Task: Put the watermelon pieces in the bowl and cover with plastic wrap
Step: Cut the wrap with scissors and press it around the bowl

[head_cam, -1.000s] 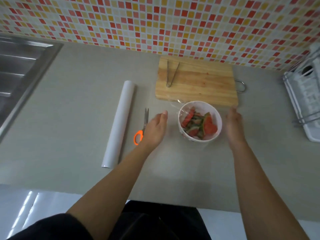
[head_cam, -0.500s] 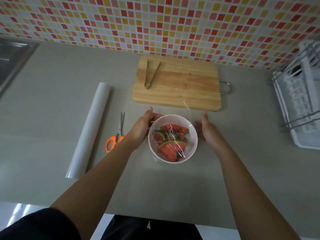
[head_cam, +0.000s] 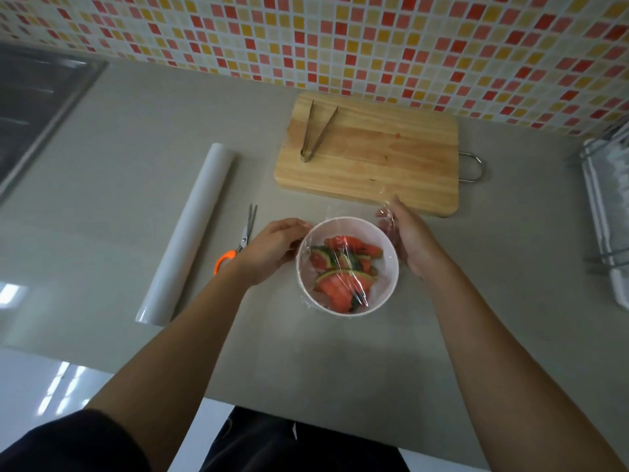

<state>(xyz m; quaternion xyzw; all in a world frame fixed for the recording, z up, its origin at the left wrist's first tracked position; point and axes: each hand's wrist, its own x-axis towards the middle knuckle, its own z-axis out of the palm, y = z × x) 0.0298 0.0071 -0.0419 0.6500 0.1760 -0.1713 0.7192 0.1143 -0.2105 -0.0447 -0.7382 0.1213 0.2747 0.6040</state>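
Observation:
A white bowl (head_cam: 386,301) stands on the grey counter and holds several red and green watermelon pieces (head_cam: 342,267). Clear plastic wrap (head_cam: 354,281) lies stretched over its mouth, with a loose crumpled edge at the far right rim. My left hand (head_cam: 272,247) cups the bowl's left side, fingers pressed on the wrap there. My right hand (head_cam: 413,241) presses against the right side with the wrap's loose edge under its fingers.
The plastic wrap roll (head_cam: 187,233) lies left of the bowl, with orange-handled scissors (head_cam: 240,241) between them. A wooden cutting board (head_cam: 371,155) with metal tongs (head_cam: 316,132) sits behind the bowl. A sink (head_cam: 30,107) is far left, a dish rack (head_cam: 609,212) far right.
Both hands went from beside the bowl to closing in on its sides, pressing the wrap down over the rim. The view has shifted, so the bowl sits lower in frame.

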